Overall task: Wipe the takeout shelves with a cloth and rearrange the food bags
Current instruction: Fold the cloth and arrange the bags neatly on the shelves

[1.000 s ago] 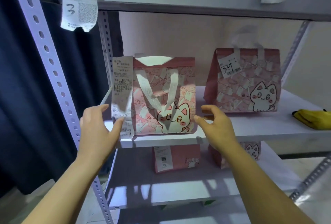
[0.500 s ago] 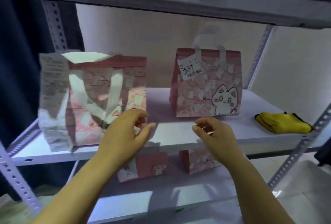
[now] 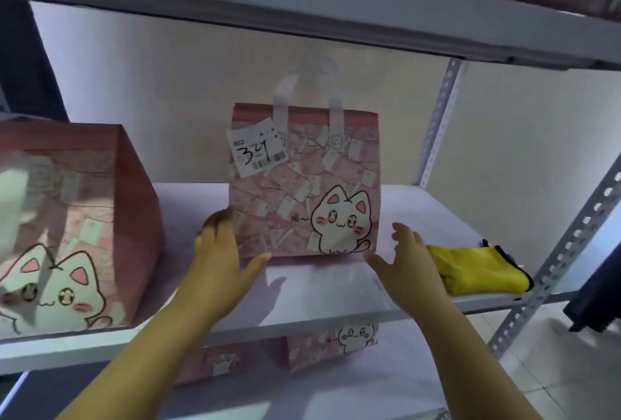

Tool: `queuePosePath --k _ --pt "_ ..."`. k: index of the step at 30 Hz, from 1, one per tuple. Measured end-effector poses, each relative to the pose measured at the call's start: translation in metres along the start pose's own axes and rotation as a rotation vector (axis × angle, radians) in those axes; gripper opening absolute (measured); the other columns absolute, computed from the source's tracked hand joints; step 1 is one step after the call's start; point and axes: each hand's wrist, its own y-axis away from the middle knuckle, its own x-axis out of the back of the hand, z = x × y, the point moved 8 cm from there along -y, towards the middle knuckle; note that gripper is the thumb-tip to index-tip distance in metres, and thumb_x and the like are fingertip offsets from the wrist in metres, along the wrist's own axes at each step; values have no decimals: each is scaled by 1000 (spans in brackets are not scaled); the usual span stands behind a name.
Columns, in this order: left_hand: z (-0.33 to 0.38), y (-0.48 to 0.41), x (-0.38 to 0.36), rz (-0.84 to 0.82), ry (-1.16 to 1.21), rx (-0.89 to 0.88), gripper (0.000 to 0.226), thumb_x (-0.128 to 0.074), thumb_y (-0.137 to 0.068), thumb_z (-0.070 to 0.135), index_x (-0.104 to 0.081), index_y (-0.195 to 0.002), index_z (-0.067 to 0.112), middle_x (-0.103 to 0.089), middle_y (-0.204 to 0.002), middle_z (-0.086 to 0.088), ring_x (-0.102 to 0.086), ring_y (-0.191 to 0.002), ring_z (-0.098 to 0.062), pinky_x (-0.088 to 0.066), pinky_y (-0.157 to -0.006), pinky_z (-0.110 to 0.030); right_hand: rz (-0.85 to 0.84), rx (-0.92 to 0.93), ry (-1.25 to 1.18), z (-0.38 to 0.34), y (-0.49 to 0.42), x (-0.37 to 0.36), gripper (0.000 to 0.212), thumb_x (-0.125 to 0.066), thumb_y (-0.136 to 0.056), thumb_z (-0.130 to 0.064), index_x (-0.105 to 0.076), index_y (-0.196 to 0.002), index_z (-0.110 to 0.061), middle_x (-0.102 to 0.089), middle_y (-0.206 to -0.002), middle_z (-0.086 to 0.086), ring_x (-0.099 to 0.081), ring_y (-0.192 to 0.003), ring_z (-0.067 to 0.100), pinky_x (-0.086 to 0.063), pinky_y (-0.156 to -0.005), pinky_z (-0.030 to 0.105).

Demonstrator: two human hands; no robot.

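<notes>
Both hands are in on the shelf (image 3: 319,295) now, either side of the tagged bag (image 3: 304,181), which stands upright at 12 o'clock with its label (image 3: 257,150) reading 324. The left hand (image 3: 221,258) is spread, fingers (image 3: 218,221) apart against the bag's lower left corner, thumb under its bottom edge. The right hand (image 3: 410,265) is spread too, fingers (image 3: 403,234) apart just beside the bag's right edge, holding nothing. At 3 o'clock the yellow cloth (image 3: 477,268) lies crumpled, partly hidden behind the right hand, close to the perforated post (image 3: 571,241). At 9 o'clock a second bag (image 3: 77,228) crowds the front edge, near the left forearm. The upper shelf (image 3: 302,6) hangs low over the handles, and two lower bags (image 3: 332,345) peek out underneath. Compared with half a second ago, the hands have gone from curled in front of the shelf edge to open around the bag, and the view has swung right, pushing the second bag to the margin.
</notes>
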Motion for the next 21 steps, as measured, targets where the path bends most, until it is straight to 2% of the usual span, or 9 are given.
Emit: queuePosePath --k 3,6,9,16,18,20,21 --pt "-5 -7 -7 -11 90 45 64 -70 -76 35 -37 -130 25 -52 -125 -4 -48 -117 -26 -45 -96 -46 -78 25 -3 3 -14 -9 77 -65 -83 -39 -21 -143 -18 -38 -139 7 -47 -118 25 -41 -88 33" --pt "-9 -4 -6 29 127 110 61 -71 -77 33 -39 -128 20 -57 -122 -2 -54 -113 -23 -48 -93 -44 -169 104 -72 -3 -20 -22 51 -65 -81 -36 -36 -122 -29 -51 -115 -3 -45 -93 9 -37 -77 24" --pt "-5 0 -5 73 137 83 48 -71 -78 27 -47 -121 25 -60 -116 4 -58 -104 -14 -48 -87 -32 -191 132 -167 -4 -21 -28 39 -66 -80 -33 -38 -107 -36 -55 -99 -15 -51 -87 4 -39 -71 20" --pt "-1 24 12 142 140 40 46 -69 -81 27 -48 -121 28 -56 -115 8 -57 -98 -7 -44 -78 -21 -151 69 -289 3 -4 -25 38 -66 -80 -32 -41 -108 -36 -55 -92 -23 -56 -85 0 -47 -70 23" --pt "-1 35 18 159 144 40 48 -70 -80 24 -47 -123 27 -54 -113 10 -55 -95 1 -43 -76 -14 -137 56 -303 2 6 -23 40 -67 -79 -33 -43 -111 -34 -55 -90 -24 -56 -86 -1 -51 -72 27" --pt "-1 45 25 173 161 39 47 -70 -80 20 -48 -121 26 -54 -106 15 -54 -90 12 -41 -67 -4 -136 55 -317 0 17 -21 41 -67 -79 -31 -45 -113 -32 -58 -93 -22 -57 -88 0 -54 -75 30" --pt "-2 49 28 173 163 42 48 -70 -80 19 -48 -121 27 -54 -105 16 -52 -89 16 -41 -64 -4 -141 51 -328 -1 23 -21 41 -67 -79 -31 -46 -113 -32 -59 -95 -21 -58 -89 2 -55 -76 32"
